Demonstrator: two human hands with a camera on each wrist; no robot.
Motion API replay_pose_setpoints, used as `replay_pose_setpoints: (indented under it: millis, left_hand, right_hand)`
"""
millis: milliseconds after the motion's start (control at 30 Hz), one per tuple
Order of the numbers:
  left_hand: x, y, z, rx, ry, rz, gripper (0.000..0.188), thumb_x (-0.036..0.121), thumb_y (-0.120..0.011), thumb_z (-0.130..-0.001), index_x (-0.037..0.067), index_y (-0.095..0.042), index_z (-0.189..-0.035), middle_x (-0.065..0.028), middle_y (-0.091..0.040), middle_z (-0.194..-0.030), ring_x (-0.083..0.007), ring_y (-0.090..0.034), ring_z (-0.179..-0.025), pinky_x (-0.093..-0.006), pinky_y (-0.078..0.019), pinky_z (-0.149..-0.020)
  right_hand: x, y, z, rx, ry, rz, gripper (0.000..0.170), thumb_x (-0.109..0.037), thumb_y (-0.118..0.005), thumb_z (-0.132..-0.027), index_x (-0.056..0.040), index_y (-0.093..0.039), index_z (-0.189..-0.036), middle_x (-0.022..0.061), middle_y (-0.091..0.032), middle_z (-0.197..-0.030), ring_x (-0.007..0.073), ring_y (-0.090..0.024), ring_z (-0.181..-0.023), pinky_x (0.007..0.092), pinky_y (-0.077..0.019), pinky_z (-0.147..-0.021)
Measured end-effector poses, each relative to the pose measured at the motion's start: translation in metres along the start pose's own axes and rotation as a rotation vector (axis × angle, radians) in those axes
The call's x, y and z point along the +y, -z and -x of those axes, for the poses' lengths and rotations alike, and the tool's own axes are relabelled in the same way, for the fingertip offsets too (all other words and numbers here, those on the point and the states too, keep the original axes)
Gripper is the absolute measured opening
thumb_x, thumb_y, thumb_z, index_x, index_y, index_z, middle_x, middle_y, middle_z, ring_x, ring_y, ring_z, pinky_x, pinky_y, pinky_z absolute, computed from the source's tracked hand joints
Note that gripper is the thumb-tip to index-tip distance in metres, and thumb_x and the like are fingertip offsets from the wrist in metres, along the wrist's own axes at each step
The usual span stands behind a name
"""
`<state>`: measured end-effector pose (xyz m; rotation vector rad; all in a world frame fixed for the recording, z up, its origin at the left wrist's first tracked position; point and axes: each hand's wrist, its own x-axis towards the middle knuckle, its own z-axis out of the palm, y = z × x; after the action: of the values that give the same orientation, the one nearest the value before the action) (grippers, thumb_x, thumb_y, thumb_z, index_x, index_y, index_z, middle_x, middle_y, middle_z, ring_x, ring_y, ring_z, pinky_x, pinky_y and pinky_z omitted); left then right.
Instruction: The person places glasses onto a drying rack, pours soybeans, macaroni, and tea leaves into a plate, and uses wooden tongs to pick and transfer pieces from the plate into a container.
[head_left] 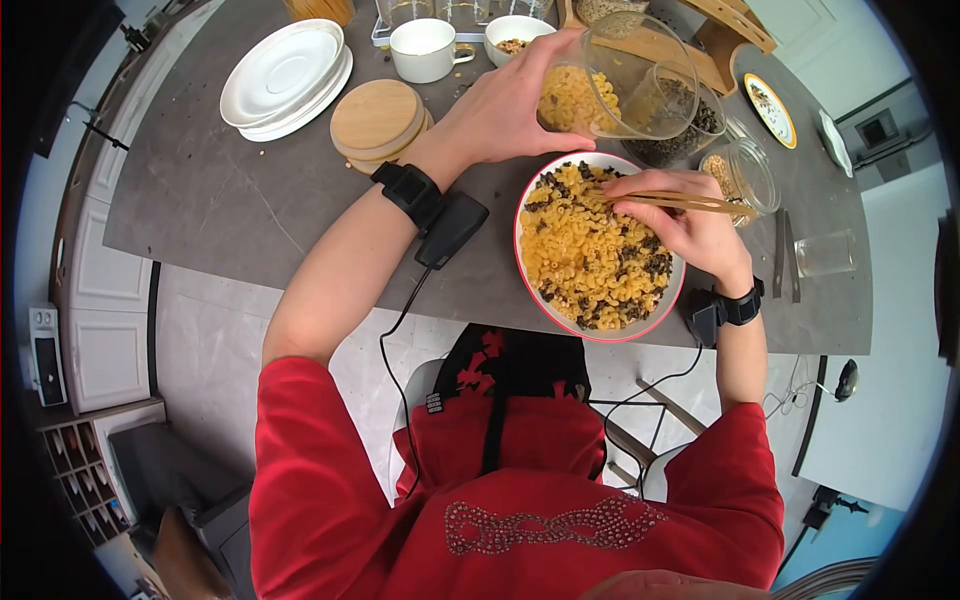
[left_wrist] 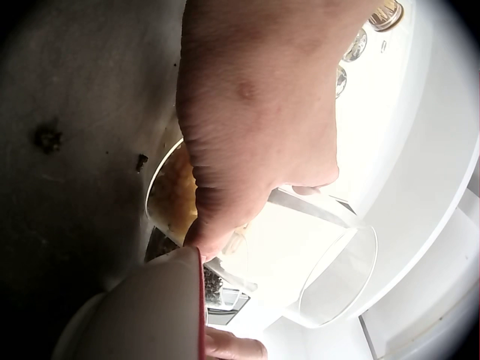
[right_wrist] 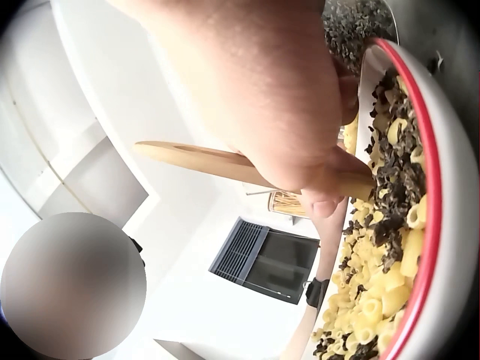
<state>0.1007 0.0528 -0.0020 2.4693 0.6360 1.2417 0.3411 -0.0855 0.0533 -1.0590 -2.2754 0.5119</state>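
My left hand [head_left: 510, 105] grips a clear glass jar [head_left: 650, 75] behind the bowl; yellow short pasta [head_left: 575, 98] lies in its bottom. In the left wrist view, the hand [left_wrist: 255, 105] hides part of the jar [left_wrist: 337, 274]. My right hand [head_left: 685, 215] pinches wooden tongs [head_left: 715, 203] over a white red-rimmed bowl [head_left: 521, 255]. Yellow pasta tubes [head_left: 580, 245] and dark shrivelled pieces [head_left: 650, 277] fill the bowl. In the right wrist view, the tongs' [right_wrist: 202, 161] lower end points into the food, partly hidden by the right hand [right_wrist: 300, 142].
Right of the left hand's jar is a glass container of dark pieces [head_left: 665, 150]. Nearby are an open jar [head_left: 755, 175], dark tongs [head_left: 788, 255] and a glass [head_left: 826, 254]. Wooden lids [head_left: 377, 118], stacked plates [head_left: 283, 75] and a white cup [head_left: 422, 52] stand left.
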Motion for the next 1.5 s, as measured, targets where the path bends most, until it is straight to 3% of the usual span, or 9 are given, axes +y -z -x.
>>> replay_pose_setpoints:
  millis: [200, 467, 767, 900, 967, 1100, 1267, 1433, 1500]
  left_hand:
    - [0.002, 0.001, 0.000, -0.015, 0.025, 0.005, 0.113, 0.054, -0.091, -0.072, 0.012, -0.030, -0.158, -0.0227, -0.053, -0.147, -0.0405, -0.068, -0.107, -0.0470, -0.0582, -0.089]
    - [0.002, 0.001, 0.001, -0.009, 0.031, 0.011, 0.112, 0.053, -0.091, -0.073, 0.011, -0.030, -0.158, -0.0230, -0.053, -0.147, -0.0426, -0.064, -0.118, -0.0487, -0.0564, -0.095]
    - [0.002, 0.002, -0.001, -0.014, 0.004, 0.027, 0.111, 0.053, -0.091, -0.073, 0.012, -0.031, -0.157, -0.0222, -0.054, -0.146, -0.0428, -0.063, -0.122, -0.0496, -0.0562, -0.097]
    - [0.005, 0.004, 0.000, -0.051, 0.065, 0.037, 0.114, 0.046, -0.095, -0.072, 0.006, -0.031, -0.157, -0.0209, -0.055, -0.146, -0.0386, -0.059, -0.133, -0.0470, -0.0495, -0.109]
    - [0.003, 0.003, -0.001, -0.041, 0.046, 0.040, 0.114, 0.046, -0.096, -0.072, 0.006, -0.031, -0.157, -0.0210, -0.055, -0.146, -0.0384, -0.059, -0.133, -0.0470, -0.0495, -0.109]
    - [0.002, 0.001, 0.000, -0.002, 0.016, -0.001, 0.110, 0.052, -0.092, -0.073, 0.012, -0.032, -0.156, -0.0225, -0.054, -0.146, -0.0426, -0.063, -0.121, -0.0492, -0.0567, -0.096]
    - [0.002, 0.001, -0.001, 0.018, -0.023, -0.009, 0.110, 0.052, -0.092, -0.072, 0.012, -0.032, -0.156, -0.0227, -0.054, -0.146, -0.0428, -0.063, -0.121, -0.0492, -0.0567, -0.096]
    - [0.002, 0.001, 0.001, 0.006, 0.003, -0.007, 0.111, 0.052, -0.092, -0.072, 0.012, -0.031, -0.156, -0.0225, -0.054, -0.146, -0.0432, -0.063, -0.122, -0.0492, -0.0562, -0.097]
    - [-0.001, 0.000, 0.001, 0.004, -0.003, -0.004, 0.111, 0.052, -0.092, -0.072, 0.012, -0.031, -0.156, -0.0223, -0.054, -0.146, -0.0432, -0.063, -0.122, -0.0492, -0.0562, -0.097]
  right_hand:
    - [-0.005, 0.006, 0.004, -0.048, -0.146, -0.014, 0.023, -0.013, -0.080, -0.090, -0.0008, -0.076, -0.109, 0.0109, -0.079, -0.103, 0.0241, -0.076, -0.090, 0.0344, -0.0581, -0.080]
    - [-0.005, -0.001, -0.003, -0.034, 0.029, 0.025, 0.021, -0.011, -0.079, -0.091, -0.0004, -0.074, -0.108, 0.0127, -0.078, -0.106, 0.0292, -0.076, -0.093, 0.0366, -0.0593, -0.083]
    - [-0.001, -0.001, 0.000, -0.024, 0.011, 0.069, 0.017, -0.016, -0.078, -0.092, -0.0038, -0.075, -0.104, 0.0102, -0.078, -0.100, 0.0306, -0.075, -0.084, 0.0358, -0.0584, -0.074]
    - [-0.006, 0.006, 0.002, -0.030, -0.035, 0.005, 0.018, -0.012, -0.079, -0.091, 0.0000, -0.075, -0.103, 0.0120, -0.079, -0.104, 0.0273, -0.077, -0.093, 0.0361, -0.0591, -0.082]
    - [-0.005, 0.010, 0.003, 0.183, 0.120, -0.030, 0.016, -0.011, -0.079, -0.091, -0.0009, -0.076, -0.103, 0.0109, -0.079, -0.099, 0.0248, -0.077, -0.085, 0.0337, -0.0600, -0.076]
    - [0.000, 0.013, 0.008, 0.495, 0.329, 0.017, 0.020, -0.012, -0.079, -0.091, 0.0001, -0.073, -0.105, 0.0193, -0.079, -0.106, 0.0312, -0.078, -0.094, 0.0350, -0.0614, -0.082]
    - [0.004, 0.008, 0.007, 0.657, 0.335, 0.148, 0.025, -0.016, -0.078, -0.092, -0.0006, -0.071, -0.111, 0.0241, -0.076, -0.113, 0.0352, -0.076, -0.104, 0.0376, -0.0605, -0.088]
    - [-0.001, 0.018, 0.009, 0.421, 0.288, -0.042, 0.022, -0.015, -0.080, -0.091, -0.0032, -0.074, -0.109, 0.0155, -0.078, -0.109, 0.0318, -0.078, -0.096, 0.0357, -0.0616, -0.081]
    - [-0.011, 0.020, -0.002, 0.130, 0.186, 0.207, 0.020, -0.014, -0.080, -0.089, -0.0051, -0.075, -0.107, 0.0106, -0.078, -0.109, 0.0275, -0.078, -0.088, 0.0346, -0.0610, -0.075]
